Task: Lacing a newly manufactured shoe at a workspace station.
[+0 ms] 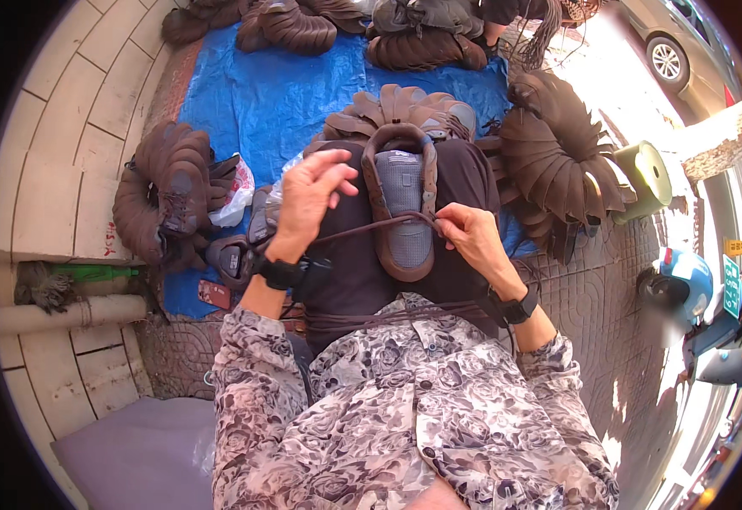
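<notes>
On my dark-trousered lap rests a brown shoe upper [405, 257] with a grey mesh tongue [402, 183]. A brown shoelace [362, 229] runs across it and passes leftward under my left wrist. My right hand [470, 234] pinches the lace at the upper's right edge, by the eyelets. Raised to the left of the upper, my left hand [310, 200] has its fingers apart and slightly curled, with nothing visible in them. More brown laces [371, 318] lie in a bundle across my thighs. Each wrist wears a black band.
Coiled stacks of brown shoe uppers sit left [167, 191], right [549, 149] and ahead of my knees on a blue tarp [277, 93]. A reddish phone-like object [214, 294] lies left. A green cylinder [645, 181], a tree trunk [722, 140] and a scooter [728, 331] stand right.
</notes>
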Action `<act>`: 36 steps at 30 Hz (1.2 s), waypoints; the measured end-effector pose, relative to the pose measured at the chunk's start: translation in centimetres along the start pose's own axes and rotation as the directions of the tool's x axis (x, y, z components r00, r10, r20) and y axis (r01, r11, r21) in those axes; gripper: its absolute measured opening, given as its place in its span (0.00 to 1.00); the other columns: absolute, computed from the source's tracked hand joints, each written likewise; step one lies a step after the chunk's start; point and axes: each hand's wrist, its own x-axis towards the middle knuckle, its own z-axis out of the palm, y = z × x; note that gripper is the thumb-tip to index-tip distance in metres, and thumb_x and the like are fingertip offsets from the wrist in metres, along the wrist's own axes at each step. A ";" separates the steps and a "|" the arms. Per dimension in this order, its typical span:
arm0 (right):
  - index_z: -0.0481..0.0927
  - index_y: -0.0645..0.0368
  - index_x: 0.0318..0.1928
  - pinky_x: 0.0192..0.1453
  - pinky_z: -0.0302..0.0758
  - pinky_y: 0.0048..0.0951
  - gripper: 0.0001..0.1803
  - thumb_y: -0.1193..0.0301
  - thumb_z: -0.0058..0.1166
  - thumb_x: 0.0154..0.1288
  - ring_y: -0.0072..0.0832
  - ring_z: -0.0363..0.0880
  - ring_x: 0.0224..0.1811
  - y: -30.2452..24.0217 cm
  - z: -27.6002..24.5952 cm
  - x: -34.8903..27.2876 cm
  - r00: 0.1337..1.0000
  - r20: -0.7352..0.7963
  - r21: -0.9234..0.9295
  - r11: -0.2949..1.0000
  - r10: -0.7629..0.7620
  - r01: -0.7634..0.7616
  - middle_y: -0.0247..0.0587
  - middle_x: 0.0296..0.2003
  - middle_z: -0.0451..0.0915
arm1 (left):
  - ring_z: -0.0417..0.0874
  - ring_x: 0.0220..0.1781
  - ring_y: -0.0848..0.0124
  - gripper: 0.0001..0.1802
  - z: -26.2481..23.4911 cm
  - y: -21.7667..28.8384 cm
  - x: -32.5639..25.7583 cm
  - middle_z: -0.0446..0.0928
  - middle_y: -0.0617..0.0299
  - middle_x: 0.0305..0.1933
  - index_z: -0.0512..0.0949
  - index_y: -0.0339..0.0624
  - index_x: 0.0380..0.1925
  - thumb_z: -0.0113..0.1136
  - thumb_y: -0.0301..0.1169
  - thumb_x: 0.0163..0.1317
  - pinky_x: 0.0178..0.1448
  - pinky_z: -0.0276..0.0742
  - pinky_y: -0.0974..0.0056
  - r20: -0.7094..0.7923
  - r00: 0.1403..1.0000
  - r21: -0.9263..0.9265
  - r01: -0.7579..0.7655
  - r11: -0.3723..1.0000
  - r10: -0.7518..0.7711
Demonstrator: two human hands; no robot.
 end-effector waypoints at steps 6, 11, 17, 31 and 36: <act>0.78 0.66 0.37 0.24 0.69 0.17 0.06 0.76 0.51 0.64 0.14 0.73 0.20 -0.8 -0.1 0.3 1.000 -0.018 -0.011 1.000 0.014 -0.014 0.31 0.20 0.75 | 0.73 0.19 0.83 0.09 5.3 -1.3 0.4 0.80 0.62 0.29 0.79 0.36 0.39 0.57 0.30 0.63 0.21 0.65 0.79 0.194 0.971 0.061 0.128 0.990 -0.137; 0.78 0.65 0.36 0.23 0.70 0.22 0.05 0.76 0.51 0.62 0.19 0.74 0.18 -0.4 -0.2 0.5 0.999 -0.017 -0.066 0.997 -0.040 0.039 0.36 0.20 0.75 | 0.75 0.21 0.82 0.09 7.3 -1.7 0.2 0.81 0.61 0.28 0.80 0.35 0.35 0.57 0.30 0.63 0.25 0.72 0.76 0.231 0.968 0.268 0.034 0.963 -0.099; 0.78 0.64 0.34 0.24 0.72 0.26 0.04 0.77 0.51 0.60 0.24 0.76 0.18 0.3 -0.1 1.9 0.884 -0.009 -0.373 0.822 -0.467 0.430 0.41 0.20 0.76 | 0.80 0.26 0.79 0.09 8.0 -1.9 -0.5 0.81 0.62 0.29 0.81 0.32 0.35 0.57 0.27 0.63 0.31 0.77 0.75 0.244 0.968 0.233 0.001 0.973 -0.059; 0.79 0.58 0.34 0.64 0.64 0.42 0.10 0.77 0.61 0.47 0.46 0.62 0.63 -3.0 1.9 3.4 0.741 0.200 -0.541 0.558 -0.641 0.629 0.45 0.54 0.69 | 0.81 0.26 0.78 0.06 3.8 -4.7 -4.5 0.80 0.61 0.26 0.81 0.33 0.31 0.57 0.25 0.59 0.26 0.78 0.73 -0.023 0.996 0.372 0.086 0.924 -0.084; 0.80 0.57 0.37 0.66 0.62 0.43 0.12 0.76 0.61 0.47 0.45 0.61 0.63 -2.7 2.0 3.3 0.745 0.225 -0.542 0.555 -0.627 0.631 0.44 0.55 0.69 | 0.82 0.22 0.74 0.07 4.1 -4.7 -4.3 0.79 0.58 0.20 0.79 0.33 0.27 0.58 0.27 0.58 0.26 0.75 0.70 -0.109 0.987 0.270 0.141 0.953 -0.115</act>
